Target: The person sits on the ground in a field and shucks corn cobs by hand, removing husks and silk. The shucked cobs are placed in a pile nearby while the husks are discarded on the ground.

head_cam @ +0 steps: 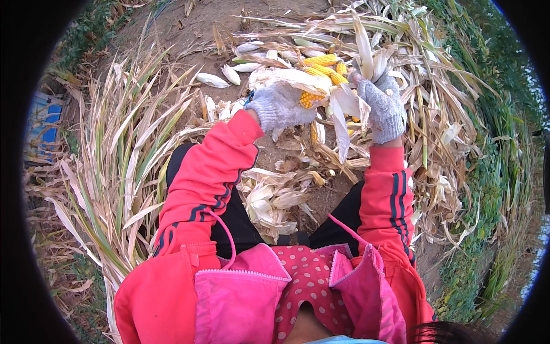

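Observation:
My left hand (281, 105), in a grey knit glove, is closed around an ear of corn (310, 99) whose pale husk is partly peeled back. Yellow kernels show at its right end, and loose husk leaves (339, 124) hang down from it. My right hand (382, 103), also gloved, grips pale husk leaves (365, 51) that stand up between thumb and fingers; whether they still join an ear I cannot tell. Husked yellow ears (320, 60) lie in a pile just beyond and between both hands. Several ears in white husk (212, 80) lie on the soil past my left hand.
Dry corn stalks and leaves (129, 129) are heaped at my left, with more stalks (429, 99) at my right. Torn husks (270, 202) lie between my knees. A blue object (47, 124) stands at the far left, and green plants (485, 172) grow along the right.

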Motion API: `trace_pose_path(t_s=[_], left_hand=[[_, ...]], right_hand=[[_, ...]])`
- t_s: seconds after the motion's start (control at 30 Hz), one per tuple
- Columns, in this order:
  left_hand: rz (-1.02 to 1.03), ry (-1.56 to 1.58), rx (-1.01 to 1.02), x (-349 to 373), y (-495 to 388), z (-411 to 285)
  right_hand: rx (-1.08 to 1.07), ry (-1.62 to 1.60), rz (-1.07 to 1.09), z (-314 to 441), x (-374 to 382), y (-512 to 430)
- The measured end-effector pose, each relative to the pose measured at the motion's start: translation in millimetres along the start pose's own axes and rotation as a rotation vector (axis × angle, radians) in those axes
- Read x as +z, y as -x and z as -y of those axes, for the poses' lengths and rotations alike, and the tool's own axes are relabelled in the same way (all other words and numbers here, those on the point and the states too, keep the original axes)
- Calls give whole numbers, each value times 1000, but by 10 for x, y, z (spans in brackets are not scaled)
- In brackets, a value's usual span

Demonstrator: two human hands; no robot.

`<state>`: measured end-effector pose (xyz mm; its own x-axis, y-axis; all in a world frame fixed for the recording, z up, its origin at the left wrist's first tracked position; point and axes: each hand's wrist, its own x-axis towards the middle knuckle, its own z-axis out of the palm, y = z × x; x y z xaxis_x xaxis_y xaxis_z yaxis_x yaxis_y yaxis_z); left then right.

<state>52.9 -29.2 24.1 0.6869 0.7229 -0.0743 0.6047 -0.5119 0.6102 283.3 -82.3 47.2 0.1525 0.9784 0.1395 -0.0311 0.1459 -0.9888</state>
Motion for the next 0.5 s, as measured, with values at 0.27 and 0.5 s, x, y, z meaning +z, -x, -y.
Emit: trace_pose_path(t_s=[0.27,0.5], left_hand=[[38,-212,0,-100,95,-226],[44,-56,-2,-106,84,-216]], right_hand=[[-260,512,239,40,246,75],[-464,641,270,3,257,28]])
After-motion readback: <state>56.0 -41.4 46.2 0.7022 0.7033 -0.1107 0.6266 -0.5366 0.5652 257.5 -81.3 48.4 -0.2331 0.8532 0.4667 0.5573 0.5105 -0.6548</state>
